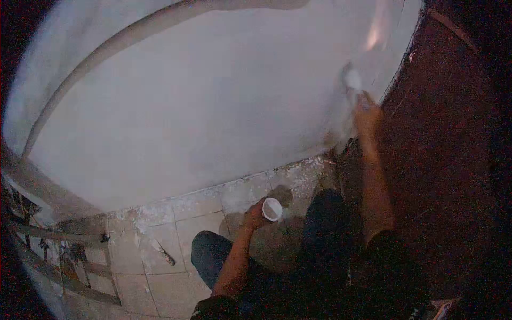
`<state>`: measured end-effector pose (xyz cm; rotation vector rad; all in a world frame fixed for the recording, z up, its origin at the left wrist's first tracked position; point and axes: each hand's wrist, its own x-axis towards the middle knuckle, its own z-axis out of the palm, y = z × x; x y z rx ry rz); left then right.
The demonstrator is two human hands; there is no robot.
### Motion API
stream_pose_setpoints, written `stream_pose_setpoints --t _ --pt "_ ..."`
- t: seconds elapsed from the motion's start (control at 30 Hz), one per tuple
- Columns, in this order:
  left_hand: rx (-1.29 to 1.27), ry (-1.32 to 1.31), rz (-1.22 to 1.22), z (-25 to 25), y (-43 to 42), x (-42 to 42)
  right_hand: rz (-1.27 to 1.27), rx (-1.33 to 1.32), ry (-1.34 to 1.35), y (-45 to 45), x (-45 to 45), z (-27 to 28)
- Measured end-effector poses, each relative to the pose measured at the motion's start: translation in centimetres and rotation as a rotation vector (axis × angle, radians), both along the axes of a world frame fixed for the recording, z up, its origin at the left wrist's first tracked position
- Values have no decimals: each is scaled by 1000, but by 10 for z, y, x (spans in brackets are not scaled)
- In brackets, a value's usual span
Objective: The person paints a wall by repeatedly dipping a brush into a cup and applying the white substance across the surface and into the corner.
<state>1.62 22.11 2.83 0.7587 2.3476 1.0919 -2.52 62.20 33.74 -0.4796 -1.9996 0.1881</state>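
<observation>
My left hand (256, 214) is wrapped round a small white cup (272, 209), its open top facing up, held over the floor between my knees. What is in the cup is too dim to make out. My right hand (369, 113) is raised to the right end of the white wall (186, 106), closed on a small hand tool (353, 80) with a whitish head. The tool is blurred, so I cannot tell whether it ends in bristles or a blade. It is at or close to the wall surface.
White flakes and smears cover the tiled floor (208, 213) along the wall's foot. A scraper-like tool (163, 253) lies on the tiles. At the left stands a rack-like frame (64, 234) with items on it. A dark reddish surface (442, 133) borders the right side.
</observation>
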Motion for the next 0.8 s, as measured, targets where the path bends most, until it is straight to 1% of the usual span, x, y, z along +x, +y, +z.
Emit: stream_pose_setpoints --t 0.03,0.1,0.17,0.2,0.3,0.33,0.43,0.47,0.53,0.63,0.7,0.77,0.8 --pt "-13 0 -1 0 1 1 142 199 68 -24 -10 -12" --pt "-42 -5 -7 0 0 1 259 105 63 -93 -33 -30" --pt "-73 -12 -12 0 2 0 374 -110 -55 -178 -26 -15" --pt "-84 -14 -14 -1 2 1 553 -146 -11 -204 -26 -22" --pt "-144 -39 -9 -3 4 4 802 -46 -96 -272 -36 -31" --pt "-177 -57 -5 -3 6 4 862 -22 -125 -284 -38 -33" --pt "-108 -15 -20 -5 4 7 913 -37 -114 -289 -36 -26" --pt "-95 -8 -24 -6 3 7 928 -69 -51 -275 -32 -26" --pt "-75 6 -24 -8 0 7 829 -28 -41 -238 -23 -27" --pt "-50 22 -31 -7 -3 8 639 -151 -30 -139 -19 -38" --pt "-41 34 -29 -6 -6 7 400 -197 5 -57 -22 -52" --pt "-32 45 -30 -8 -8 9 36 -192 -104 -7 0 -34" --pt "-25 45 -31 -7 -10 10 45 -10 -22 39 5 -50"
